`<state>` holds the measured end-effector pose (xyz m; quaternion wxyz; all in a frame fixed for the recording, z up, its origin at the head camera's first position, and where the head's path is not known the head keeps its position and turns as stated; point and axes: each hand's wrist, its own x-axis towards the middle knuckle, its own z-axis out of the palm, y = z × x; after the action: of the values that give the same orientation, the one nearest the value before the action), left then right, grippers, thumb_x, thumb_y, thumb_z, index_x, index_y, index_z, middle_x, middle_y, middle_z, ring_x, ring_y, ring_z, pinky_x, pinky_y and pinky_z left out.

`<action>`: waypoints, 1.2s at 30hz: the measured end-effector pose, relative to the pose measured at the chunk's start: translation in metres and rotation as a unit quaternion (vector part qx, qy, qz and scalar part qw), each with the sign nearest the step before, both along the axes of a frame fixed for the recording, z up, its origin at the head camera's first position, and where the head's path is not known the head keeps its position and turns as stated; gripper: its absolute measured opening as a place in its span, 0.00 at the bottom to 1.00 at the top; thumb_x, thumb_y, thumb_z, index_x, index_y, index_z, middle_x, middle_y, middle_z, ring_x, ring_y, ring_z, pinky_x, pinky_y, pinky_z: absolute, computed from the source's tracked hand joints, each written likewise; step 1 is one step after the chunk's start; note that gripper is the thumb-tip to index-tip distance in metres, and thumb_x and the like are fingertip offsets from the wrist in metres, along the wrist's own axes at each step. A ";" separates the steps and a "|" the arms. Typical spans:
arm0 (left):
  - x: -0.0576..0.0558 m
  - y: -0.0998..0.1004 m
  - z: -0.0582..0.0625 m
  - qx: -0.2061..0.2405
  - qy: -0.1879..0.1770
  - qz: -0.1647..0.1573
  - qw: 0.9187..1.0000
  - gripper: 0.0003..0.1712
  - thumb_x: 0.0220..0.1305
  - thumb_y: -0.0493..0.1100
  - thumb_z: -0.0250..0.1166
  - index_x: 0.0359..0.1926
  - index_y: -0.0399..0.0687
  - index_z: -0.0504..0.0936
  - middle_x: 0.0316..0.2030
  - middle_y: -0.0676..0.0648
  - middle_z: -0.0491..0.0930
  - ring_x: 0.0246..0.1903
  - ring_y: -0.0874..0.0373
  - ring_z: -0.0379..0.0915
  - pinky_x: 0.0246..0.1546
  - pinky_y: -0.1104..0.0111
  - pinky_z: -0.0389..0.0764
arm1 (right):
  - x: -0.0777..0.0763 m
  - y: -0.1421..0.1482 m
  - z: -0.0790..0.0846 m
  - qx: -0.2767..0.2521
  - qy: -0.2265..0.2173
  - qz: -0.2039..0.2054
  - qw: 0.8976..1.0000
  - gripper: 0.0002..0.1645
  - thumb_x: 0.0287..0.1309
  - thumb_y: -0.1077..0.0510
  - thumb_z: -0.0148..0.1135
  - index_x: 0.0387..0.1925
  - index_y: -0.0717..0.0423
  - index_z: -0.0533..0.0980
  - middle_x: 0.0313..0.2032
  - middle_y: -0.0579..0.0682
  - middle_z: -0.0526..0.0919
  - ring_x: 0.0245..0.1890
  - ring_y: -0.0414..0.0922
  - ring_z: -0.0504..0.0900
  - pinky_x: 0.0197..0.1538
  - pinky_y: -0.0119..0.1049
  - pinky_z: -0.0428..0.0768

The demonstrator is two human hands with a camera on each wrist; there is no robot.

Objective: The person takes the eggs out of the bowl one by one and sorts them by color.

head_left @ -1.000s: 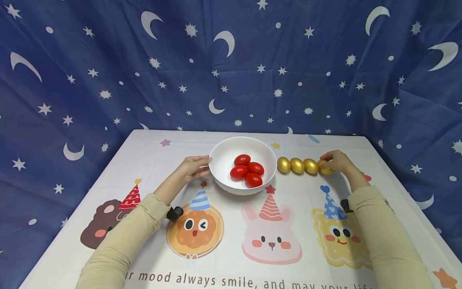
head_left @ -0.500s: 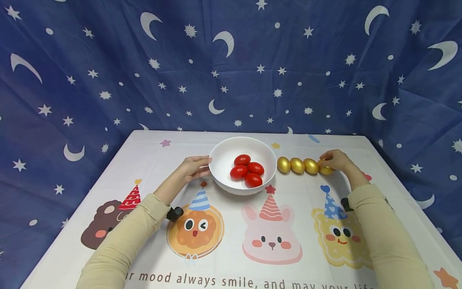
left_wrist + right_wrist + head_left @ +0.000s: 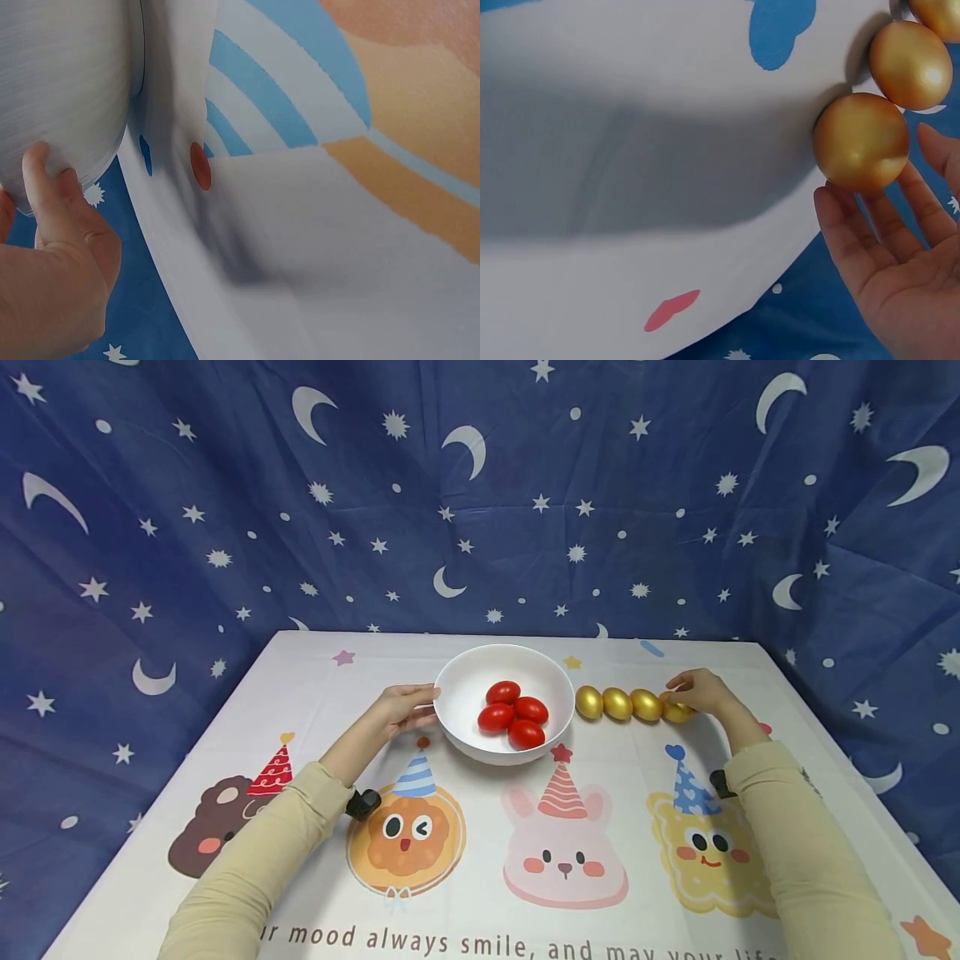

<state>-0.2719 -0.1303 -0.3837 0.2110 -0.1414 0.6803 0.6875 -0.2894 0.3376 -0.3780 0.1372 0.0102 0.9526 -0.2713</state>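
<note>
Bowl [image 3: 463,695] touched by left hand [image 3: 399,707], unclenched; right hand [image 3: 701,692], likewise unclenched, against gold egg [image 3: 861,142] nearest right edge of table [image 3: 618,764]: best nudged gently, to prevent rolling.

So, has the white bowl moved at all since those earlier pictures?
No. In the head view, the white bowl sits in the same spot against the red star printed on the tablecloth.

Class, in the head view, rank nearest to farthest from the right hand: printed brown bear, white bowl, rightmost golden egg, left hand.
1. Rightmost golden egg, by the right hand
2. White bowl, left of that egg
3. Left hand, at the bowl's left
4. Printed brown bear, lower left
</note>
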 end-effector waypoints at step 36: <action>-0.001 0.000 0.000 -0.004 -0.012 0.003 1.000 0.29 0.65 0.41 0.61 0.66 0.43 0.66 0.63 0.37 0.68 0.26 0.66 0.79 0.35 0.78 0.86 | 0.006 -0.023 0.026 0.021 0.115 0.049 0.992 0.22 0.62 0.58 0.56 0.52 0.72 0.71 0.47 0.73 0.76 0.48 0.66 0.75 0.53 0.59 0.79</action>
<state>-0.2734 -0.1300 -0.3833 0.2167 -0.1529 0.6799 0.6837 -0.2833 0.3142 -0.3519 0.0393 -0.0645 0.9670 -0.2432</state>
